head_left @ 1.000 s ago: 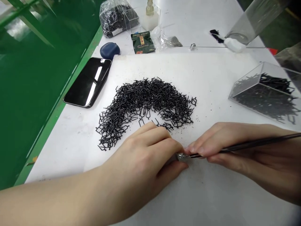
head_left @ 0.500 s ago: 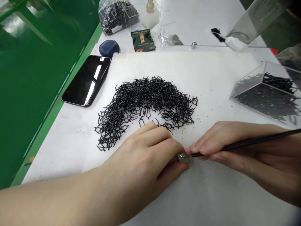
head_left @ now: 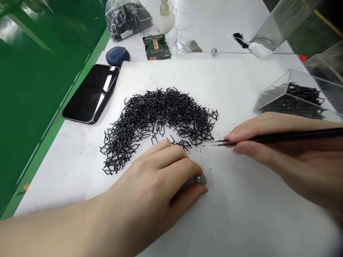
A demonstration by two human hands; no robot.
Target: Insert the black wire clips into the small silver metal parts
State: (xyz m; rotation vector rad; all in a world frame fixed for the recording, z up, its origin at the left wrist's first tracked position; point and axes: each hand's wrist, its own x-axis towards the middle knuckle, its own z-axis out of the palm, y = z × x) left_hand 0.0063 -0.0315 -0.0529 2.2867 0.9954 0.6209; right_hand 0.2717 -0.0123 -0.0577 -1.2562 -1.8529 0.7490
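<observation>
My left hand (head_left: 160,182) is wrapped round a small grey metal piece (head_left: 200,179), whose end pokes out between thumb and forefinger; most of it is hidden in the palm. In my right hand (head_left: 268,142) is a pair of black tweezers (head_left: 284,136), pinched between thumb and fingers. Their thin tips point left, slightly apart, above the white work surface (head_left: 235,221), and I see nothing between them. Beyond the left hand lies a curved heap of small black fork-shaped parts (head_left: 160,107), with looser ones along its inner edge.
A phone (head_left: 92,92) and a blue rounded case (head_left: 118,56) lie at the left. A clear box of black pieces (head_left: 297,94) stands at the right. Along the back are a plastic bag of black parts (head_left: 127,19), a green packet (head_left: 157,47) and a clear cylinder (head_left: 284,23).
My right hand with the tweezers has drawn back and up, away from the metal piece in the left hand. The left hand keeps its grip. The whole view has shifted slightly.
</observation>
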